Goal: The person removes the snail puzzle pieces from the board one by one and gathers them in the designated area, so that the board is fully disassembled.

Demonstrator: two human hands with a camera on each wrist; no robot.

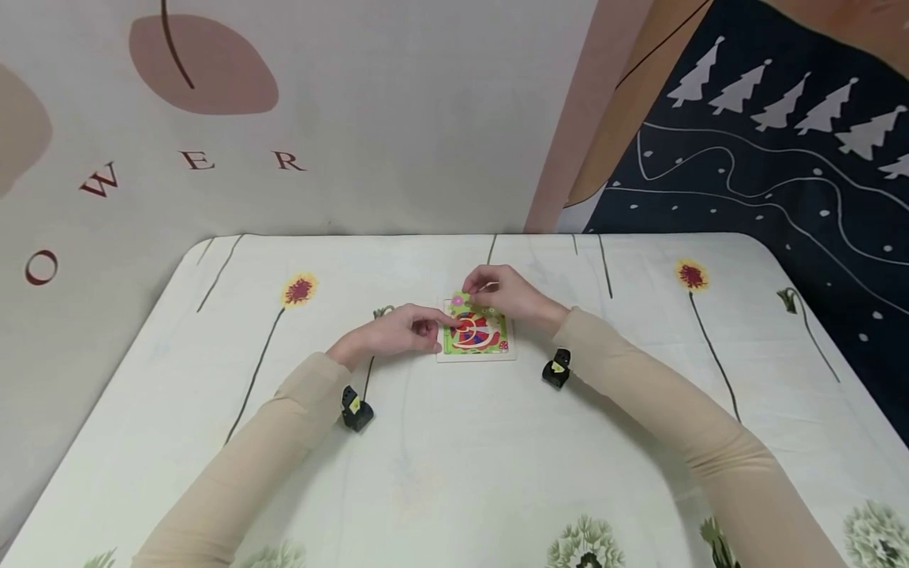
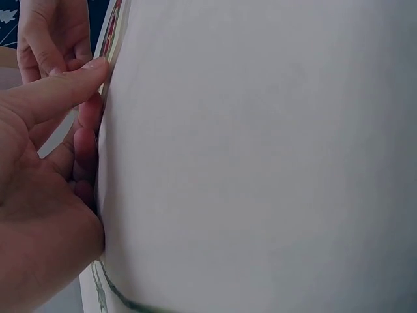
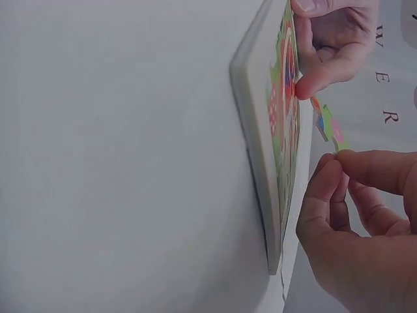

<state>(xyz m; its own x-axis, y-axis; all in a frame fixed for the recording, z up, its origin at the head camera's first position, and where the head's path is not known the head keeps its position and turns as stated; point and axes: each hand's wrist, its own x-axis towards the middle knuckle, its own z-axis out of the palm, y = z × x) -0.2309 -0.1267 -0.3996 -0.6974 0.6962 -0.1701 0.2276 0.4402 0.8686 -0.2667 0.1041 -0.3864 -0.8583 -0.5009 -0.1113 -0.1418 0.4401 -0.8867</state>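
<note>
Green, with a pink flower on it, the small puzzle piece [image 3: 337,132] is in the fingertips of your right hand [image 1: 510,293], pinched between thumb and forefinger just above the far left part of the puzzle board [image 1: 477,357]. That board lies flat in front of you, pale-rimmed, showing a red, coiled snail [image 1: 474,334] on a green ground. Your left hand [image 1: 399,331] grips nothing that you can see; its straight index finger touches the picture from the left, with the other fingers bent beside the board's edge. Beige sleeves [image 1: 639,394] cover both your arms, and a black wrist camera [image 1: 357,409] sits at each cuff. Under everything spreads a white tablecloth [image 1: 440,465] printed with flowers. Beyond it, you face a pale backdrop [image 1: 426,118] with letters, and to the right a dark cloth [image 1: 753,162] with white trees.
</note>
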